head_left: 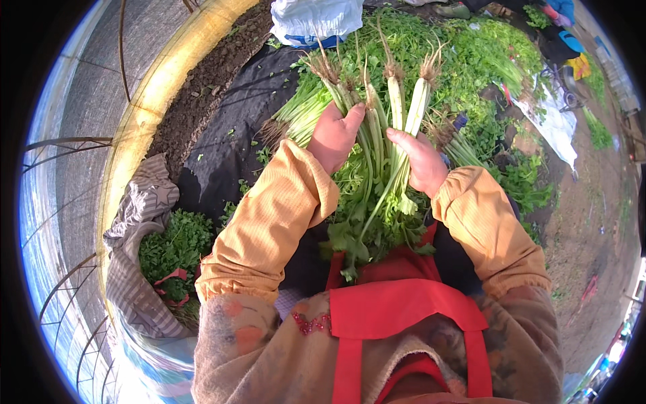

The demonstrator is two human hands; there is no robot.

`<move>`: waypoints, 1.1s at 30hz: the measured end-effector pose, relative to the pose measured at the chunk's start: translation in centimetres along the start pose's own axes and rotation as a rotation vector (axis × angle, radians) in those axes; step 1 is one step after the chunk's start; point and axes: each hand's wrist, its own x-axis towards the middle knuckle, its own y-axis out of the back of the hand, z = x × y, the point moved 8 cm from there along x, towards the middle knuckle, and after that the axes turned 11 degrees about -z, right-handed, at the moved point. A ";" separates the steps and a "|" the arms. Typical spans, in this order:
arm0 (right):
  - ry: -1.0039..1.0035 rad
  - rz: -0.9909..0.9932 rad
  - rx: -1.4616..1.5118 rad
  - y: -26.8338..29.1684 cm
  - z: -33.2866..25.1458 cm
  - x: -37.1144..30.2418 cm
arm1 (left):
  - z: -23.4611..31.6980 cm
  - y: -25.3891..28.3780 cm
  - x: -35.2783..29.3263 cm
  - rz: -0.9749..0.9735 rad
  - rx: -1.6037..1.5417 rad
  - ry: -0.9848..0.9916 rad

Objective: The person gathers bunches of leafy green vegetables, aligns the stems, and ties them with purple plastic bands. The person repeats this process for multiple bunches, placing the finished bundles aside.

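Both my hands hold stalks of celery (380, 145), their pale rooted ends pointing away from me and their leaves hanging over my lap. My left hand (334, 137) is closed around the left stalks, thumb laid across them. On the other side, my right hand (420, 160) grips the thicker white stalks, its thumb pressed on top; its fingers are partly hidden behind them. Just left of my left hand lies a pile of celery (296, 114) with roots to the left. More rooted celery (461, 145) rests right of my right hand.
A wide heap of leafy greens (471, 60) spreads ahead. A white plastic bag (316, 23) stands at the far side. Black sheeting (232, 128) covers the ground at left, near a cloth-edged sack (145, 269) of greens. White plastic (552, 121) lies at right.
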 end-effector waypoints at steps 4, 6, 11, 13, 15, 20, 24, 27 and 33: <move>0.009 -0.037 -0.136 -0.7 -0.3 -0.4 | -0.2 -2.3 0.2 -0.109 -0.071 -0.164; 0.024 -0.112 -0.271 -0.6 0.1 0.0 | -0.6 -4.2 -0.5 -0.263 -0.139 -0.025; -0.090 -0.198 -0.320 -1.4 0.2 -0.4 | -1.6 -2.0 0.2 -0.141 -0.441 0.040; -0.047 -0.155 -0.186 -2.6 -0.5 -0.5 | -1.4 -1.5 0.0 -0.149 -0.441 0.054; -0.008 -0.188 -0.219 -1.7 -0.3 0.2 | -0.9 -0.6 0.1 -0.082 -0.477 0.025; 0.218 0.048 -0.131 1.0 -4.5 2.1 | 2.1 10.2 -0.2 0.305 -0.095 -0.130; 0.714 0.094 -0.288 -0.1 -12.8 1.4 | 6.4 16.1 -4.2 0.822 0.461 -0.068; 1.057 -0.070 -0.510 -4.6 -16.8 0.4 | 6.7 17.3 -5.1 0.889 0.754 -0.086; 0.664 -0.050 -1.185 -5.7 -11.4 8.2 | 8.9 16.8 -6.9 0.973 0.848 -0.074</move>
